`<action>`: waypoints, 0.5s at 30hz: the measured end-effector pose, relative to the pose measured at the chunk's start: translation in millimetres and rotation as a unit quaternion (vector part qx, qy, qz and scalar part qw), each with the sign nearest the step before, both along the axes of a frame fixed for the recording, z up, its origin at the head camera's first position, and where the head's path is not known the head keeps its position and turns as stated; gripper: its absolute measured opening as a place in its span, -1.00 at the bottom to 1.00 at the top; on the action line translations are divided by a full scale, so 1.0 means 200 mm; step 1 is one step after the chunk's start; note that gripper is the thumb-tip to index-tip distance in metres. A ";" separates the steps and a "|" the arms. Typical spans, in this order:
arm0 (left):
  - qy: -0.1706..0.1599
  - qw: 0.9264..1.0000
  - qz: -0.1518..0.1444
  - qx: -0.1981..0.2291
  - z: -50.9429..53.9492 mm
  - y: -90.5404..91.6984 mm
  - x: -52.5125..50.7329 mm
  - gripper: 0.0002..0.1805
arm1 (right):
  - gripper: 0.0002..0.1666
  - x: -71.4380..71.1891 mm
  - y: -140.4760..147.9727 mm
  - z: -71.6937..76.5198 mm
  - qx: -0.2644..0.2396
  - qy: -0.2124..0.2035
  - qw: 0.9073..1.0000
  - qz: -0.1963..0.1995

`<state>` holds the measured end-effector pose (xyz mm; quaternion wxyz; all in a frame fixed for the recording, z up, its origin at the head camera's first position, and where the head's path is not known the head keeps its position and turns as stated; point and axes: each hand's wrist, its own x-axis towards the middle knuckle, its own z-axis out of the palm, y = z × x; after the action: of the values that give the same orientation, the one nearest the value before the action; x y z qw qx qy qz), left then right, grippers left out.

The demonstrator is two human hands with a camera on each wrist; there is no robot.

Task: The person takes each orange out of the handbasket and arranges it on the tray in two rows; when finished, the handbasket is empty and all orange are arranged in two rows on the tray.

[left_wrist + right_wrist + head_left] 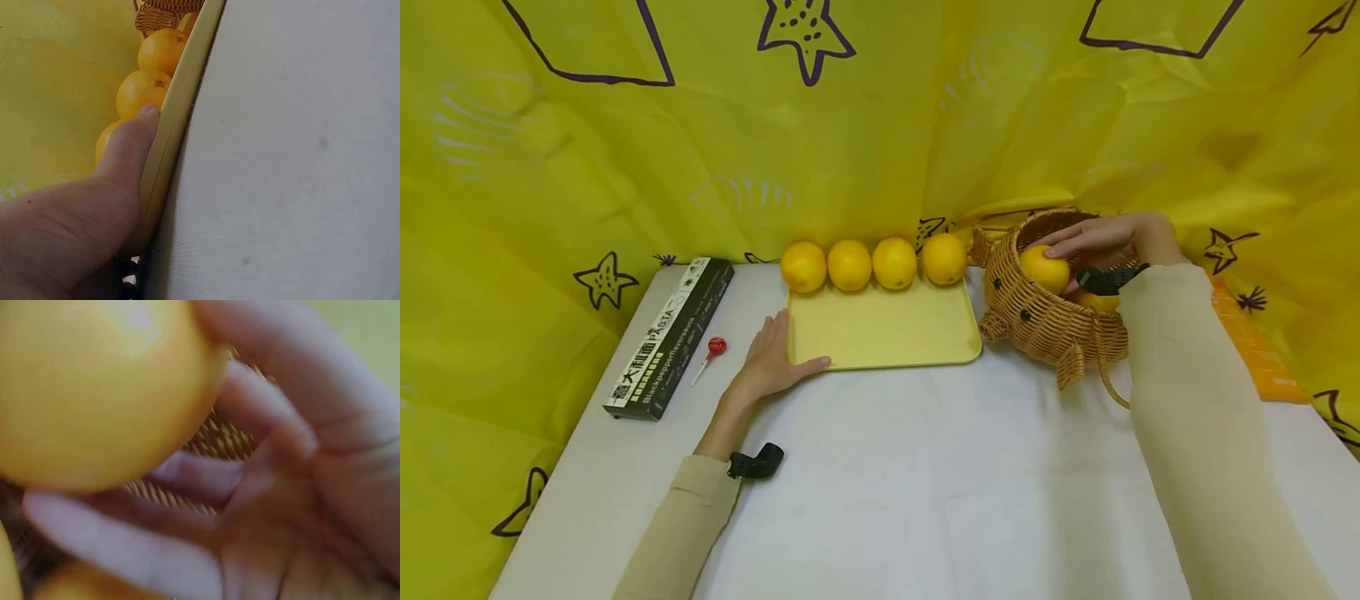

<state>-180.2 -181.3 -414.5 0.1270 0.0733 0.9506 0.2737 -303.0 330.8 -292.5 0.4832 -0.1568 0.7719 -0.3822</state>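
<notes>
A right hand (1108, 236) firmly grips an orange (1043, 268) at a basket's (1041, 323) mouth, lower fingers (125, 545) plain only in the right-wrist view; an outstretched left hand (771, 362) touches a tray (883, 329).

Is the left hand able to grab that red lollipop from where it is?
Probably yes: the red lollipop lies close by, between the left hand and the black pepper pasta box, with nothing on top of it. The hand would first have to come off the yellow tray.
</notes>
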 end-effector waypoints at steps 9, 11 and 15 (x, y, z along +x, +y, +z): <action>0.002 1.000 0.004 -0.004 0.02 0.00 0.00 0.28 | -0.48 0.10 0.20 0.09 -0.146 0.057 0.983 -0.097; 0.002 1.000 0.004 -0.006 0.01 0.00 0.00 0.28 | -0.44 0.13 0.22 0.11 -0.203 0.070 0.971 -0.105; 0.006 1.000 0.002 -0.006 0.01 0.01 0.01 0.28 | -0.41 0.23 0.19 0.17 -0.337 0.081 0.923 -0.164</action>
<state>-178.4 -179.3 -412.9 0.1208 0.0721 0.9533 0.2673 -257.5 368.3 -259.1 0.2681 -0.2120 0.6488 -0.6799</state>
